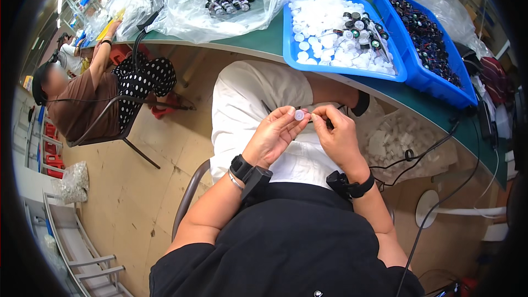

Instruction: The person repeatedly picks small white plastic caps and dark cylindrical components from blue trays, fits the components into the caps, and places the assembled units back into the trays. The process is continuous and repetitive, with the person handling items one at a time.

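Left hand (275,136) is pinching a small round translucent piece (299,115) between thumb and fingertips, palm half turned up. Right hand (336,133), just beside it, is bringing thumb and forefinger together, apparently gripping a thin reddish wire (306,111) at the piece's edge; the contact is too small to confirm. The piece is sitting between both hands, above the lap.

Step in hand, by judgement: fine fitting or arranging of the wire at the piece. The next move is probably calling for a steady left pinch and slight right-fingertip guidance, without tugging.

Piece: circular, pale, slightly violet, its face turning toward the viewer; finer detail is not resolving. Beyond the hands, a blue tray (346,72) is holding similar pale pieces; farther right, a deeper blue bin (428,81) is holding dark wired parts.
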